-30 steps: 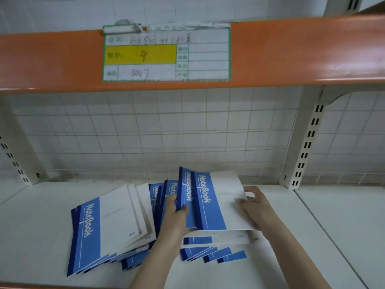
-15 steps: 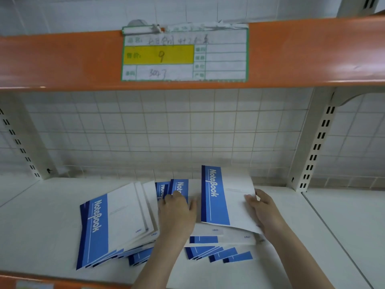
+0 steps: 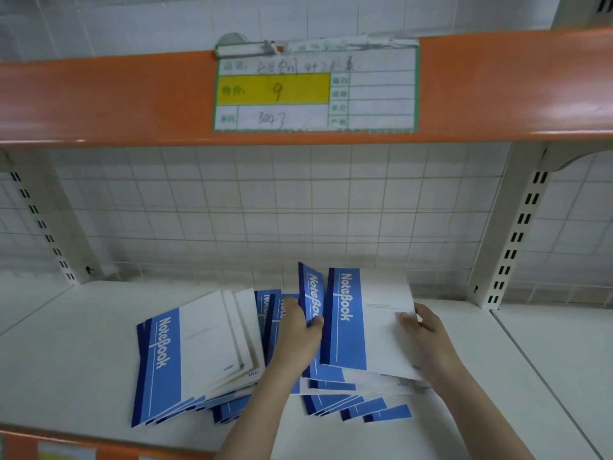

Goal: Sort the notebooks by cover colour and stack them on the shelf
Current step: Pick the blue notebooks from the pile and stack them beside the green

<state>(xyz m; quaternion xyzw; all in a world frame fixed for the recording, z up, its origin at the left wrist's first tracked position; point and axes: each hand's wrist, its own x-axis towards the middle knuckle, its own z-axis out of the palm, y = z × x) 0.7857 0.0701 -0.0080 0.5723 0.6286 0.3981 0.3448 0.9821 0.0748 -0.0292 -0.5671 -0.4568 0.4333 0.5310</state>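
Note:
Several blue-and-white notebooks marked "NoteBook" lie fanned out on the white shelf point(image 3: 83, 343). One loose pile point(image 3: 192, 356) sits at the left. My left hand point(image 3: 298, 340) grips the blue spine of a notebook point(image 3: 311, 300) and lifts it on edge. To its right, my right hand point(image 3: 428, 340) holds the white edge of another notebook point(image 3: 368, 323), which tilts up over a spread of notebooks point(image 3: 361, 403) underneath. Parts of the lower notebooks are hidden by my arms.
An orange shelf beam point(image 3: 132, 101) with a paper price label point(image 3: 315, 91) runs overhead. White slotted uprights point(image 3: 517, 237) stand left and right against a wire grid back. A second shelf board point(image 3: 564, 353) adjoins at the right.
My left hand went from lying on the middle notebooks to gripping one by its spine and raising it on edge. The right hand kept its notebook, and the view shifted slightly.

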